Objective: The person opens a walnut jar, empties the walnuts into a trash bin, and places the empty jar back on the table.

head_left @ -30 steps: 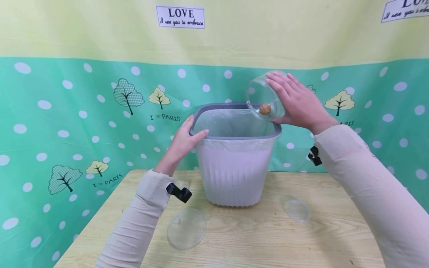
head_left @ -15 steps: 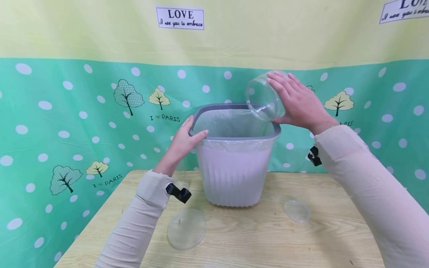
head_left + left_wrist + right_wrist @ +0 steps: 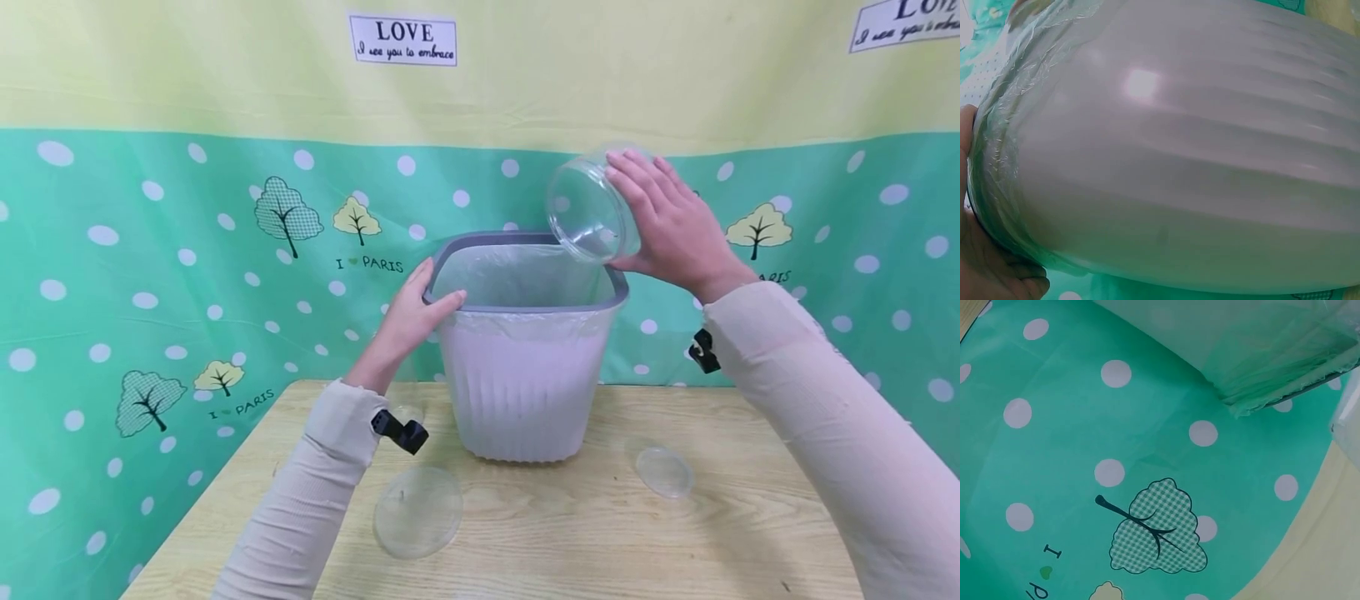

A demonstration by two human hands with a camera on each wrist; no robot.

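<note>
A light-coloured ribbed trash bin (image 3: 528,392) with a grey rim stands on the table, lined with a clear bag. My left hand (image 3: 408,321) grips its left rim, thumb over the edge; the left wrist view shows curled fingers (image 3: 1025,281) at the bagged rim. Above the right rim, my right hand (image 3: 671,225) holds a clear plastic jar (image 3: 588,208) on its side, mouth toward the bin. Nothing shows inside the jar. Only an edge of the jar (image 3: 1349,422) enters the right wrist view. What lies deep in the bin is hidden.
Two clear round lids lie on the wooden table (image 3: 555,533): a large lid (image 3: 418,512) at front left and a smaller lid (image 3: 665,472) at right. Another small clear item (image 3: 407,414) sits behind the left wrist. A green and yellow curtain (image 3: 187,292) hangs behind.
A brown walnut-like ball seen in the jar one second ago is gone from it. The right hand has tipped and raised the jar slightly. The left hand stays on the rim.
</note>
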